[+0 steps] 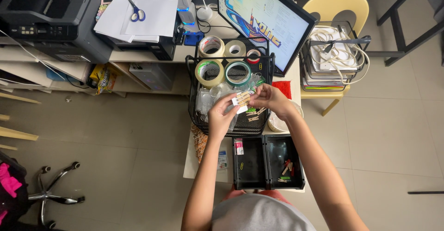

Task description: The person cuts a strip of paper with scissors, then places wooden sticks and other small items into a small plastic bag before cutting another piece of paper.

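Black two-compartment plastic organiser (249,159) nearest | left hand (221,115) and right hand (269,98) both pinched on small wooden clothespins (242,98) above black wire-mesh tray (200,115) | risk: loose pinch drops pins through clutter.

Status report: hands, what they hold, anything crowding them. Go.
Left hand and right hand together pinch small wooden clothespins. Over black mesh tray. Tape rolls close behind, more pins loose beneath.

I see small wooden clothespins (243,97) pinched together in a bunch, pale tan, lying roughly level and fanned slightly, with a small white card against them. They hang above the black mesh tray (200,115), over more loose wooden clothespins (254,116) scattered on its floor.
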